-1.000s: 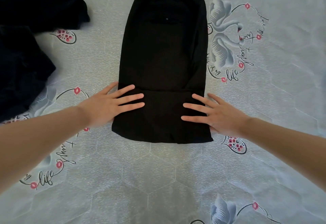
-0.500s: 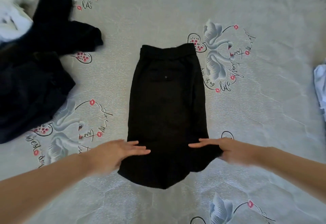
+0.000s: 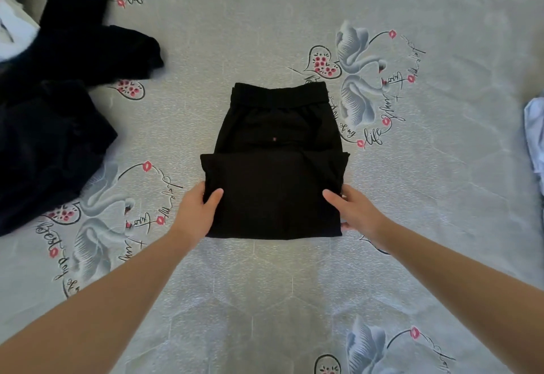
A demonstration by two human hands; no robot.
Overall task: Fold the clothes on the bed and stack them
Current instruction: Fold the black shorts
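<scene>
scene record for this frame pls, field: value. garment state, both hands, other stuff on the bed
garment: black shorts, flat on the bedsheet, near half folded up over the far half; waistband end uncovered
left hand: left hand grips the shorts' left edge, thumb on top
right hand: right hand grips the right edge, thumb on top
unfolded pile: dark clothes heaped at far left
other: white fabric at top left corner; pale blue fabric at right edge
stack: none visible
</scene>
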